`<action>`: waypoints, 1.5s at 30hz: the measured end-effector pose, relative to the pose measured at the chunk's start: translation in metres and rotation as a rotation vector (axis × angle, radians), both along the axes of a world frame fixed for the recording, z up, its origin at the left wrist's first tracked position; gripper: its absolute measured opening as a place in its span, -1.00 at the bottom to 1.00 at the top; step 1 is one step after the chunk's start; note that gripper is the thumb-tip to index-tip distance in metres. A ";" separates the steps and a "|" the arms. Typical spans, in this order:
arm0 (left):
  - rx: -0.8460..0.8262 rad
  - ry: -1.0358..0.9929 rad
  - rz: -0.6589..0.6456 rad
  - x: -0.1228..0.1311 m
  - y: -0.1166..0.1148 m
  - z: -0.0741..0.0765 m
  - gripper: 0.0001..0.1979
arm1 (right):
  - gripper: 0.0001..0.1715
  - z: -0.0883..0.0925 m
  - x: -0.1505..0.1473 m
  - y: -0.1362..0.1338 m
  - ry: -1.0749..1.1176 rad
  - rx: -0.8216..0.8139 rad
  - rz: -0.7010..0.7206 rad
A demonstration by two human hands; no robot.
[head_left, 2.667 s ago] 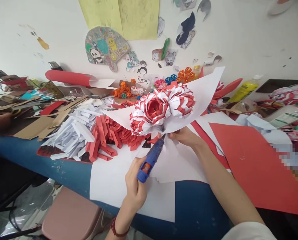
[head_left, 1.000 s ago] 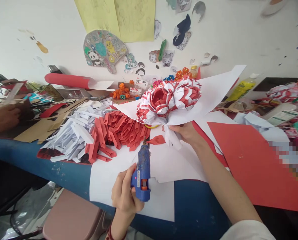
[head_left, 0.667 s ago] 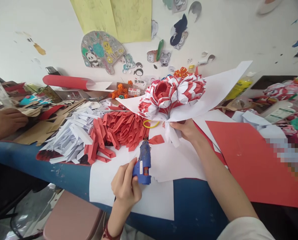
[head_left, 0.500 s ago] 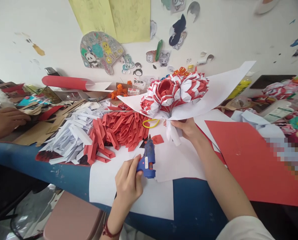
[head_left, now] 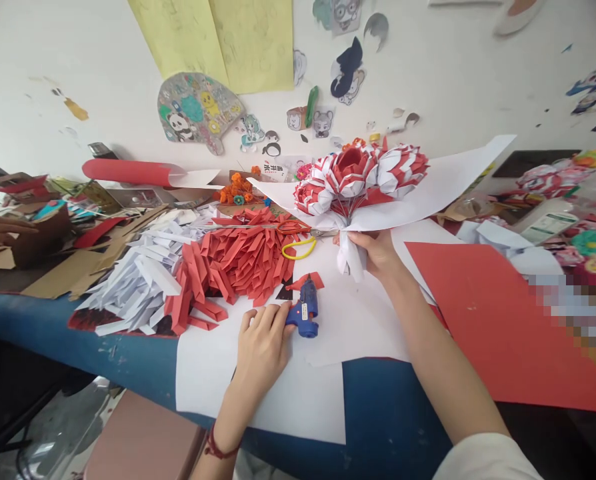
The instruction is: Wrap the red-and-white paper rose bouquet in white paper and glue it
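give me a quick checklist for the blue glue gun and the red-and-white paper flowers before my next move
1. Red-and-white folded-paper flowers held: ok, the right hand grips the white paper-wrapped stem below them.
2. Blue plastic glue gun in hand: ok, the left hand holds its handle.
3. Dark pointed nozzle off the paper: cannot tell, it overlaps a small red paper piece in view.
4. Nozzle cool: cannot tell.
5. Space around the glue gun uncluttered: not ok, a pile of red folded-paper strips lies nearby.
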State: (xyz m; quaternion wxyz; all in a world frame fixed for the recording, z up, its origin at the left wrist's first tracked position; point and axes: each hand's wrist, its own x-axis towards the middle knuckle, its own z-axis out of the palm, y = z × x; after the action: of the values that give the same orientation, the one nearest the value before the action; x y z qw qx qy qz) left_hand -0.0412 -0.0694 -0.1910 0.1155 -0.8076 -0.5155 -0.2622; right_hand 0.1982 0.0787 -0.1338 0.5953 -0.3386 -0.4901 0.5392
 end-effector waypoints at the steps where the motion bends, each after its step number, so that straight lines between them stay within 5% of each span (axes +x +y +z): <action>1: -0.007 0.011 0.022 0.001 0.002 0.000 -0.68 | -0.54 0.000 0.000 0.001 -0.010 0.005 0.001; 13: -0.068 0.162 0.070 -0.002 0.001 0.006 -0.61 | -0.59 -0.003 0.004 0.005 0.015 0.010 0.032; 18: -0.066 0.065 0.030 -0.003 0.000 0.030 -0.65 | -0.71 -0.009 0.008 0.007 0.045 0.048 0.121; 25: -0.298 -0.419 -0.223 0.046 0.067 0.090 -0.77 | -0.78 -0.017 0.013 0.012 0.052 0.138 0.198; 32: -0.414 -0.643 -0.384 0.095 0.129 0.093 -0.74 | -0.68 -0.010 0.029 0.021 0.122 0.158 0.134; 38: -0.533 -0.467 -0.617 0.110 0.149 0.107 -0.82 | -0.60 -0.008 0.042 0.023 0.114 0.082 0.155; 45: -0.566 -0.062 -0.705 0.104 0.161 0.140 -0.76 | -0.64 -0.009 0.047 0.024 0.143 0.067 0.133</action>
State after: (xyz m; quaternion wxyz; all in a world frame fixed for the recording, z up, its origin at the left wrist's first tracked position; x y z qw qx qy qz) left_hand 0.0623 0.0916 -0.0508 -0.2217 -0.9254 -0.2634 -0.1581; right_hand 0.2452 0.1028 -0.1425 0.6026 -0.2459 -0.4856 0.5836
